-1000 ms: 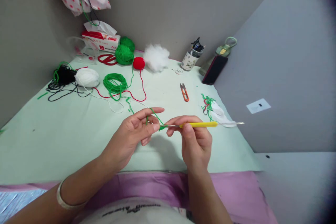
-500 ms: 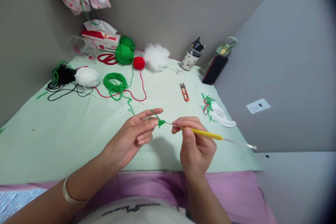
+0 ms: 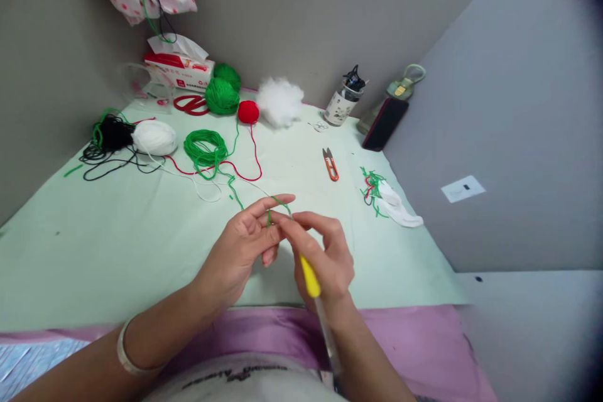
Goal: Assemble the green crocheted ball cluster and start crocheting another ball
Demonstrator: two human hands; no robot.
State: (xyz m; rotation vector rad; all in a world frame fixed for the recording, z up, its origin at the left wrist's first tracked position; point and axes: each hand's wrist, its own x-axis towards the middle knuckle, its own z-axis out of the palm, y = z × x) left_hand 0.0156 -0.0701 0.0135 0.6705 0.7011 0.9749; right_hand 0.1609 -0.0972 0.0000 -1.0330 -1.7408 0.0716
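Green yarn (image 3: 281, 202) runs over the raised forefinger of my left hand (image 3: 247, 235) and loops round another of its fingers. That hand's thumb is closed on the small green crochet piece, which the fingers now hide. My right hand (image 3: 325, 257) is closed round a crochet hook with a yellow handle (image 3: 309, 276). The hook's tip end is at the left fingertips, and its other end points down towards my body. Both hands meet above the table's front part. A coil of green yarn (image 3: 205, 149) lies beyond my left hand.
Orange thread snips (image 3: 331, 165) lie ahead of my right hand. Yarn scraps (image 3: 372, 185) and white pieces (image 3: 398, 206) are at the right. White stuffing (image 3: 280, 102), a red yarn ball (image 3: 248, 112), green balls (image 3: 222, 95), white yarn (image 3: 154, 138) and a pen jar (image 3: 343, 105) stand behind.
My right hand has moved left against the left fingertips. The hook has swung from lying nearly level to pointing down towards me. The green crochet piece has become hidden.
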